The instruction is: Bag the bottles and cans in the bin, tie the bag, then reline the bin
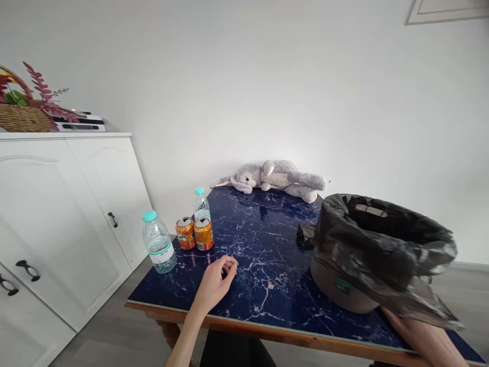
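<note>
My left hand rests low over the near part of the table, fingers curled in toward the thumb; a dark gap shows between them and I see nothing held. Ahead of it to the left stand two orange soda cans, side by side. A clear water bottle with a teal cap is left of them, and a second bottle is behind. At right, a grey trash bin is lined with a black plastic bag. My right hand is by the bin's base, its fingers hidden under the hanging bag.
A grey plush rabbit lies on its side at the table's far end, by the wall. Some black plastic lies left of the bin. A white cabinet at left carries a wicker basket. The blue marbled table has a wooden edge.
</note>
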Demonstrator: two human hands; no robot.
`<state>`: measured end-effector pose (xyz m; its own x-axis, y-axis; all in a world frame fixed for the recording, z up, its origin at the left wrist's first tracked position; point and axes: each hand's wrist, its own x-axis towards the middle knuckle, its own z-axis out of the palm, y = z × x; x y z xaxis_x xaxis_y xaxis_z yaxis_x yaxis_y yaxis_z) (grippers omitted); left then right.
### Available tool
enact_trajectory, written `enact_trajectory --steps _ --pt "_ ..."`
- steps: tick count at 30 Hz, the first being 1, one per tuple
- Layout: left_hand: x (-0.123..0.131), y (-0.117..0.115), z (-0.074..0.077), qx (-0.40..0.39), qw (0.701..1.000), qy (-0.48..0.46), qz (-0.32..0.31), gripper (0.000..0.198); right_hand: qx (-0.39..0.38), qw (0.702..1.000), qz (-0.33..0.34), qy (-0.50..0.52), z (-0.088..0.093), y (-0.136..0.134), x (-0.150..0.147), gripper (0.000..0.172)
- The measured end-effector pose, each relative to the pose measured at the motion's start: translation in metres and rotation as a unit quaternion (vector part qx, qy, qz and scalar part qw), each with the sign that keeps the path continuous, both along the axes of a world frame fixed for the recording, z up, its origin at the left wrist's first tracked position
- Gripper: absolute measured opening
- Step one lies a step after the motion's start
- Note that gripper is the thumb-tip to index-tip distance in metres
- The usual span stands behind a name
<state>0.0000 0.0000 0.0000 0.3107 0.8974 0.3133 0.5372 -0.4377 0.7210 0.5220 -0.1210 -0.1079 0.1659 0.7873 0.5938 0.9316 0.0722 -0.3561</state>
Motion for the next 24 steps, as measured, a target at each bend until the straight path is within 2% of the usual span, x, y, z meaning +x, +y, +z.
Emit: enact_trajectory --steps 5,10,14,16,19,21,24 --pt "-0.001 0.001 -0.002 0.002 1.0 -0.002 -0.002 0.027 -0.039 0.998 0.038 0.004 -0.003 0.013 -0.051 0.067" --pt "-0.002 0.002 -0.006 0.003 1.0 -0.006 -0.004 0.027 -0.07 0.992 0.104 0.029 0.013 0.023 -0.092 0.064" --pt "-0.001 0.002 -0.006 0.001 1.0 -0.007 -0.004 0.027 -0.085 0.977 0.156 0.117 0.033 0.039 -0.115 0.066" --pt "-0.001 0.001 -0.005 0.001 1.0 -0.008 -0.005 0.026 -0.101 0.952 0.188 0.221 0.042 0.051 -0.123 0.063" --pt "0.0 0.0 -0.004 0.001 1.0 -0.009 -0.006 0.026 -0.131 0.891 0.221 0.375 0.053 0.072 -0.129 0.061" --pt "0.0 0.0 -0.003 0.001 1.0 -0.009 -0.007 0.026 -0.136 0.867 0.231 0.42 0.056 0.087 -0.131 0.061" --pt "0.0 0.0 -0.003 0.0 1.0 -0.008 -0.006 0.027 -0.122 0.85 0.24 0.453 0.058 0.108 -0.134 0.065"
